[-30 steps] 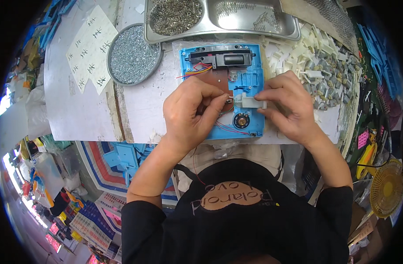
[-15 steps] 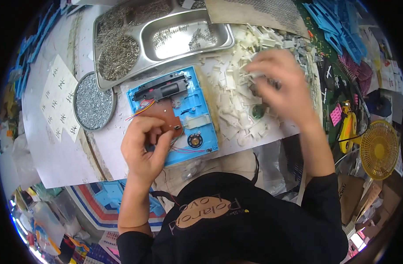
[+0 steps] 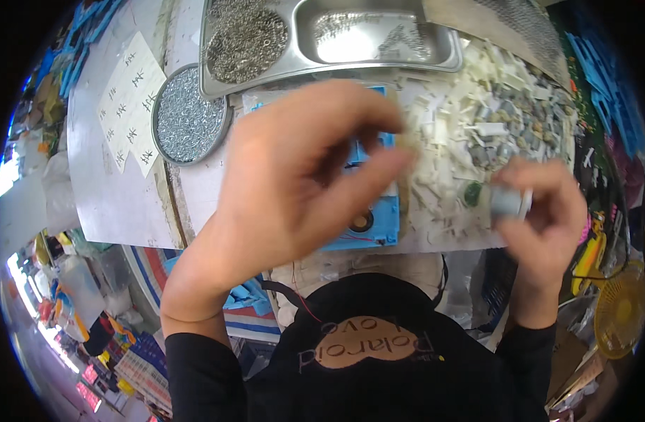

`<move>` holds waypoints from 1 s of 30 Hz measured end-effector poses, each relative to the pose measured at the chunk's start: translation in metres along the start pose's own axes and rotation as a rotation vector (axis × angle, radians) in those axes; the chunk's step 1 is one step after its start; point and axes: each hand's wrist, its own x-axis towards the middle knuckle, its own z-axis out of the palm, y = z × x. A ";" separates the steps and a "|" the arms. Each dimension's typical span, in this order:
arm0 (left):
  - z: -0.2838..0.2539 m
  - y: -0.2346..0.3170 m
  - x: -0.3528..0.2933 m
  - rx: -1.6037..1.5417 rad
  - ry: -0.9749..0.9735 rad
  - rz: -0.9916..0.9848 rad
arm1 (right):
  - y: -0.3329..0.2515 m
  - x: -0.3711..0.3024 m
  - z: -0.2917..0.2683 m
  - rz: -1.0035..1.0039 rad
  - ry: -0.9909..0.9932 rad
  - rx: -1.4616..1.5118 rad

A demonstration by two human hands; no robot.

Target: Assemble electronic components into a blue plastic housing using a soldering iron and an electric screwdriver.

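My left hand (image 3: 305,172), blurred, is raised above the blue plastic housing (image 3: 386,228) and covers most of it. Its fingers curve and the thumb stands apart, with nothing visible between them. Beneath it, a small round speaker (image 3: 362,222) shows in the housing's near part; the brown board and black unit are hidden. At the right, my right hand (image 3: 547,218) pinches a small grey cylinder with a white end (image 3: 507,202) between thumb and fingers. This hand is beside a heap of white plastic parts (image 3: 442,119) and near a dark green piece (image 3: 471,194).
A steel compartment tray (image 3: 293,60) of small metal parts lies at the back. Left of it stands a round dish (image 3: 188,163) of screws, beside a marked paper sheet (image 3: 129,105). Grey pieces (image 3: 523,119) lie among the white parts. A yellow fan (image 3: 618,309) stands far right.
My left hand has risen from the brown board and now hides much of the housing. The right hand has come nearer from the heap, now holding the grey cylinder. The view has shifted.
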 end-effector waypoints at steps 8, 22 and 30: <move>0.007 0.000 0.016 -0.249 -0.249 -0.013 | 0.006 0.012 0.022 -0.064 -0.111 -0.030; 0.055 -0.025 0.166 0.472 -0.058 0.436 | 0.047 -0.067 -0.018 0.349 0.025 0.995; 0.136 -0.025 0.259 0.633 -0.019 0.263 | 0.050 -0.080 -0.029 0.278 0.037 1.025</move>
